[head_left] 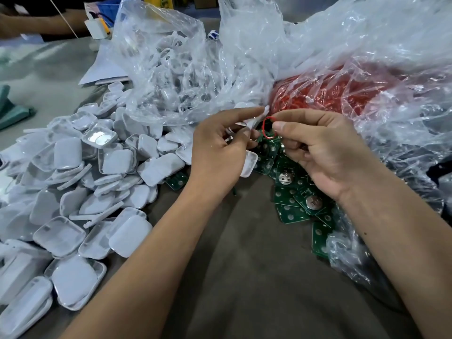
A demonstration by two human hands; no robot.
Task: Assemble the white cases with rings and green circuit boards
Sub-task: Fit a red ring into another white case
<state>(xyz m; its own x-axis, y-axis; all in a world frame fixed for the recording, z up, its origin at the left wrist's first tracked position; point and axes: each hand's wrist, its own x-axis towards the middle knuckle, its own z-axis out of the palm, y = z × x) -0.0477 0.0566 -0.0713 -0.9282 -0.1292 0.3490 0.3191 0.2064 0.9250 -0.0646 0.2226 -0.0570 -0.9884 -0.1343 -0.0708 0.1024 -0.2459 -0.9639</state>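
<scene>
A red ring was pinched by the right hand, a white case gripped by the left hand, above the tabletop's middle; fitting appeared barely begun, with piled cases and green circuit boards remaining.

A grey-brown worktop fills the lower frame, paler grey at the upper left. Soft, even light falls on it. Along the top edge, another person's forearm rests near a yellow object.
</scene>
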